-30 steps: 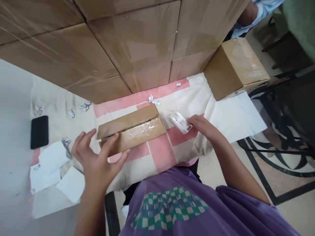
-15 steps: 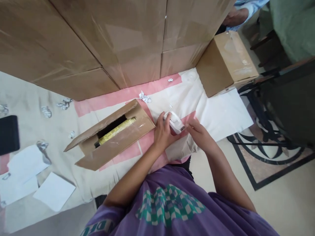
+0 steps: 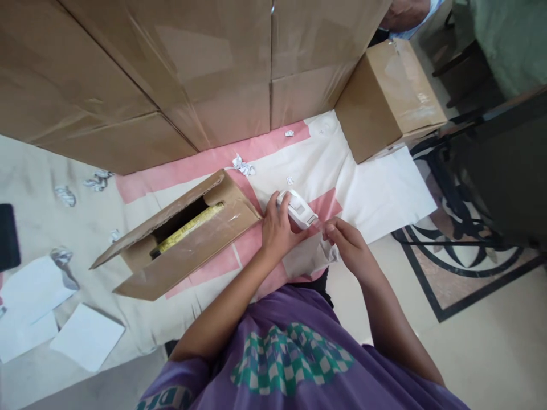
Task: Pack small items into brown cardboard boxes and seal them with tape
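My left hand [image 3: 277, 225] is closed around a white tape dispenser [image 3: 299, 208] on the cloth-covered surface. Just right of its cutting end, my right hand [image 3: 347, 238] pinches the end of a strip of clear tape [image 3: 321, 226], which runs back to the dispenser. To the left of my left hand lies a small cardboard box [image 3: 200, 245] with its flaps raised at one side. Inside it shows a yellow patterned item [image 3: 188, 229] with a dark end; the rest of that item is hidden by the box walls.
Large taped cartons [image 3: 179, 74] form a wall along the back. Another carton [image 3: 393, 97] stands at the right near a co-worker's arm [image 3: 405, 14]. Crumpled paper bits [image 3: 243, 165], white sheets [image 3: 88, 336] and a dark flat object [image 3: 8, 236] lie about. A black chair [image 3: 482, 182] is at right.
My right hand has drawn slightly away from the dispenser, and a short strip of tape now shows between them. The view has shifted a little, moving the scene leftward.
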Action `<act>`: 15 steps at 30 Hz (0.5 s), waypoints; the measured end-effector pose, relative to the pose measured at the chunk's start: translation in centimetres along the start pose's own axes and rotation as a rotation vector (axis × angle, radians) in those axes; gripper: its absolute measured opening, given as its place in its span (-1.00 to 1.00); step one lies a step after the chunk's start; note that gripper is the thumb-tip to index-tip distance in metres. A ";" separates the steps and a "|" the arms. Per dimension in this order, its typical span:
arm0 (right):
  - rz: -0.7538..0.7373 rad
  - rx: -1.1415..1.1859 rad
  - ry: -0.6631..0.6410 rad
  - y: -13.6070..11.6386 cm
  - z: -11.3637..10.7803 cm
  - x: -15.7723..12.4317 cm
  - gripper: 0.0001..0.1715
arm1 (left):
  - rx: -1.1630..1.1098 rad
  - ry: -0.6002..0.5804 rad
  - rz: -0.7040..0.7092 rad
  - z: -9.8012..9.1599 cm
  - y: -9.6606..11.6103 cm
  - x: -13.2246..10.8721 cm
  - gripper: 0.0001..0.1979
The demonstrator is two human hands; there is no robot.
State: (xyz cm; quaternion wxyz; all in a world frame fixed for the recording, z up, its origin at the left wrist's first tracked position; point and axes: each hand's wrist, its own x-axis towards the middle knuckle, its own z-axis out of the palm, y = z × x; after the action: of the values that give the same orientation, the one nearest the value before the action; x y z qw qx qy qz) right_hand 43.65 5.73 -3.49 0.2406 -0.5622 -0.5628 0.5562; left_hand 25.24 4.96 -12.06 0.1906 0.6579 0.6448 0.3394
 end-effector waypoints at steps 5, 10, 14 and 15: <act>-0.011 0.266 -0.090 -0.5 0.8 1.0 -0.63 | -0.011 0.014 -0.015 0.2 -0.1 -0.1 0.12; 0.010 0.545 -0.155 -0.3 1.8 1.4 -0.65 | -0.023 0.015 0.002 0.1 -0.1 -0.1 0.11; 0.020 0.546 -0.142 -0.2 2.0 1.3 -0.65 | -0.035 0.014 0.010 0.1 -0.2 -0.2 0.13; 0.019 0.535 -0.142 -0.2 2.0 1.2 -0.64 | -0.036 0.013 0.014 0.1 -0.3 -0.3 0.13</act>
State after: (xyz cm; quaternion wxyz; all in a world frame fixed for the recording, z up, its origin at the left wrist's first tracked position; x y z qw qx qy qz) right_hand 41.44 6.17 -4.30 0.3354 -0.4434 -0.4062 0.7252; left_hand 25.14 4.75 -12.38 0.1959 0.6566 0.6350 0.3567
